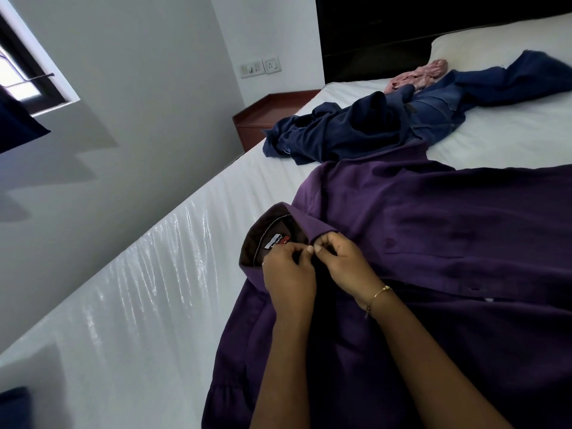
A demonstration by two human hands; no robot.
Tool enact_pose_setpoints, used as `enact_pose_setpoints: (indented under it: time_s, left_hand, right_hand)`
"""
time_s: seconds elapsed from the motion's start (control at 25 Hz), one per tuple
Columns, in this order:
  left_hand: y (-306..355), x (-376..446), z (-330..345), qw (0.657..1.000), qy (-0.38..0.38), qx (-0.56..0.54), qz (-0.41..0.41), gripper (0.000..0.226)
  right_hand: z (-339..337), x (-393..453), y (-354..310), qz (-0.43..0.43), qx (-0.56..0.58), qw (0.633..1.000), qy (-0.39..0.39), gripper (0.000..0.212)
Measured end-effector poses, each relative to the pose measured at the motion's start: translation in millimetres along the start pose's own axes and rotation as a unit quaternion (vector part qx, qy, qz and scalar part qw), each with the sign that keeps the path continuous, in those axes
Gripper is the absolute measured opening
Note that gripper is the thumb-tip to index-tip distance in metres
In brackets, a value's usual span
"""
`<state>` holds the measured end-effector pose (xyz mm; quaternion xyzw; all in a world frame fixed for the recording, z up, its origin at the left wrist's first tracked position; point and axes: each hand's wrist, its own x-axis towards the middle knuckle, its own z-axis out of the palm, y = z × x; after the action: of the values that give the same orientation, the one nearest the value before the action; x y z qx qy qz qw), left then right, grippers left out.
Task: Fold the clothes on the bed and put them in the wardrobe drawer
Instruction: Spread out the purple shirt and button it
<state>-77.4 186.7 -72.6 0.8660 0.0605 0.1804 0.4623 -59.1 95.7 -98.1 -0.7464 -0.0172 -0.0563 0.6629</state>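
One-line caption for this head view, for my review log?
Both hands, left hand and right hand, pinch the purple shirt at its collar on the bed.

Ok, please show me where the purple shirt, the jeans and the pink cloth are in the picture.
purple shirt (433, 218): head view, on its flat front panel.
jeans (430, 114): head view, on the lighter denim middle part.
pink cloth (414, 77): head view, on the crumpled middle, near the pillow.
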Motion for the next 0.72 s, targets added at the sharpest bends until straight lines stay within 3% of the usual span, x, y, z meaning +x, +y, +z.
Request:
enact_pose_setpoints:
  time_s: [0.2,0.28,0.36,0.44,0.56,0.72]
  left_hand:
    - [3.8,-3.3,3.8,0.979,0.04,0.195,0.04,0.022]
    - [0.1,-3.0,3.2,0.975,0.06,0.206,0.059,0.021]
    - [-1.9,-2.9,1.0,0.987,0.044,0.142,0.06,0.018]
    - [-1.6,-1.3,-3.4,0.999,0.018,0.045,0.008,0.015]
    - [-6.5,5.8,-12.3,0.995,0.091,-0.008,-0.028,0.014]
    - [-11.5,9.7,-16.9,0.986,0.159,-0.011,-0.045,0.006]
  right_hand:
    - [5.8,-3.1,-1.6,0.044,0.107,0.992,-0.039,0.018]
    - [3.8,-5.7,-4.5,0.053,0.159,0.983,-0.071,0.018]
    - [2.8,-5.6,-7.3,0.054,0.17,0.98,-0.089,0.02]
    - [5.1,-2.6,-3.9,0.006,0.086,0.995,-0.043,0.016]
    - [-1.0,2.9,-0.7,-0.098,-0.11,0.988,0.048,0.012]
    - [-40.7,4.9,-11.8,-0.118,-0.21,0.97,-0.01,0.014]
